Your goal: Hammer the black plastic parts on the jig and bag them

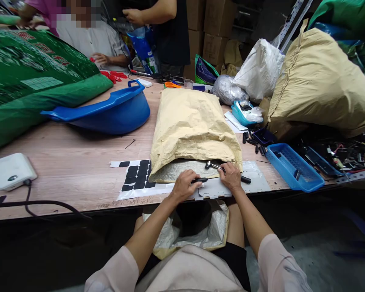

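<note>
Pinched a slim black piece (200, 180) in the fingers of the left hand (185, 185), over the front edge of the table (88, 166) and just before the open mouth of the tan sack (191, 121), while gripping a hammer (245, 179) in the right hand (230, 176), metal head near the black piece. Appeared to be at the step of handling piece and hammer together, without visible contact between them. Seemed to call next for a steady left pinch and a controlled right grip.
</note>
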`<state>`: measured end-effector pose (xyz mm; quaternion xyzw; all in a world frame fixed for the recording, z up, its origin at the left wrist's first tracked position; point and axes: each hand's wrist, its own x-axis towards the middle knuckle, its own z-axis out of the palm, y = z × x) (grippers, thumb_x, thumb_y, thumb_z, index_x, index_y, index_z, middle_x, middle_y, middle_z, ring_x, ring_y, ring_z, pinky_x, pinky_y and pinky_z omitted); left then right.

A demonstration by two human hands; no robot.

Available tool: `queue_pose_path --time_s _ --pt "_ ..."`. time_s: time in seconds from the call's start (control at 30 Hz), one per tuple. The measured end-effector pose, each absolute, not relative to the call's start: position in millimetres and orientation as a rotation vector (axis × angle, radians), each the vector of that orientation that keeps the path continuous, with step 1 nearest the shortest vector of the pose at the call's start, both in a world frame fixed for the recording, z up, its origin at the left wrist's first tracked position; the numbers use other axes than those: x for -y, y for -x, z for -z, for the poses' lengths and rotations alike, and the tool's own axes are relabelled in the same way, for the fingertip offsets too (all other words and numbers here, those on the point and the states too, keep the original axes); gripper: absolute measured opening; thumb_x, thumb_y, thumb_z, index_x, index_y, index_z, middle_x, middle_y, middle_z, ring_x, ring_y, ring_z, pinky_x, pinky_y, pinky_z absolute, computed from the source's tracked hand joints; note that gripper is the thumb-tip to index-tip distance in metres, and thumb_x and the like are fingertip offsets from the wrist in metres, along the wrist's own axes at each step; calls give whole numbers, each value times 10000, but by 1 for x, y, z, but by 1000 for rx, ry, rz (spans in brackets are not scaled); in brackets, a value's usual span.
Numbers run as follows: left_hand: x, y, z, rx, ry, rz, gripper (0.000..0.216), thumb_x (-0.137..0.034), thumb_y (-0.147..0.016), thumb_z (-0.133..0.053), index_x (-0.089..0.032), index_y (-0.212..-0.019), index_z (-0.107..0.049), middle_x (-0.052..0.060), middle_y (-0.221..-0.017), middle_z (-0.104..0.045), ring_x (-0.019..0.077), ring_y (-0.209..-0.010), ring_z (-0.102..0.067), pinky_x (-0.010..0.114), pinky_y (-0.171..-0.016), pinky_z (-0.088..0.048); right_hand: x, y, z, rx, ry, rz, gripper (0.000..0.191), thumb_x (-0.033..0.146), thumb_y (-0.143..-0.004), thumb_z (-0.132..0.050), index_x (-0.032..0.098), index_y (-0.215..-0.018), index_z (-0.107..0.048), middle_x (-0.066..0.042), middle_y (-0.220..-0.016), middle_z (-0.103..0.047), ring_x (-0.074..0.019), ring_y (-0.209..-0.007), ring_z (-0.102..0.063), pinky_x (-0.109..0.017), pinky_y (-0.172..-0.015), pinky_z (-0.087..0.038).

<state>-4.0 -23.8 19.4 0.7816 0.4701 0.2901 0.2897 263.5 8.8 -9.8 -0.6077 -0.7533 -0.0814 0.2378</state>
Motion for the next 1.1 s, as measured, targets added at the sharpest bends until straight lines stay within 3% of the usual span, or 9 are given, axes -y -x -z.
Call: queue_pose_path --time_s 0.17,0.47,0.6,0.77,0.83,0.97,1.1 --pt "89 5 -12 -844 -2118 -416 200 -357 -969 -606 -261 -1092 -730 38 -1043 -762 209 -976 -700 306 -887 -504 -8 -262 9 2045 1671 238 81 268 -945 -628 225 -938 -696 -61 -925 -671 -241 -919 -555 -363 -851 -404" --pt "113 -3 49 -1306 -2097 302 240 -189 -884 -604 -220 -1060 -764 152 -1077 -792 337 -1051 -755 397 -856 -557 -8 -261 11 2022 1658 260 72 270 -939 -628 232 -923 -688 -55 -915 -671 -237 -900 -553 -365 -835 -406" --pt "110 -2 24 -1149 -2116 194 237 -220 -833 -693 -230 -1055 -775 129 -1115 -790 320 -1030 -751 379 -846 -550 -8 -262 11 2037 1657 255 77 273 -943 -626 231 -933 -689 -54 -916 -670 -238 -908 -554 -368 -849 -408" --pt "71 5 -37 -819 -1898 -96 174 -347 -884 -653 -239 -940 -777 6 -830 -772 180 -742 -703 257 -676 -492 -9 -262 12 2045 1676 228 82 274 -945 -623 228 -937 -690 -64 -934 -662 -246 -925 -548 -375 -848 -403" --pt "42 10 -52 -975 -1895 -229 245 -369 -938 -576 -214 -928 -765 16 -830 -762 178 -732 -690 261 -680 -493 -9 -262 12 2041 1683 228 83 276 -942 -625 229 -944 -694 -63 -938 -661 -248 -927 -548 -377 -851 -401" --pt "-12 22 -62 -1719 -1970 -397 223 -200 -911 -530 -176 -907 -752 109 -959 -769 255 -879 -700 331 -775 -512 -9 -261 11 2036 1682 224 85 276 -941 -626 229 -947 -696 -55 -933 -667 -242 -923 -553 -370 -861 -401" --pt "-36 30 -56 -2025 -1938 -466 260 -178 -947 -495 -166 -1107 -700 172 -1130 -725 317 -1013 -685 388 -827 -530 -8 -261 9 2036 1686 200 81 281 -942 -631 231 -933 -694 -59 -939 -671 -243 -931 -558 -370 -869 -401"
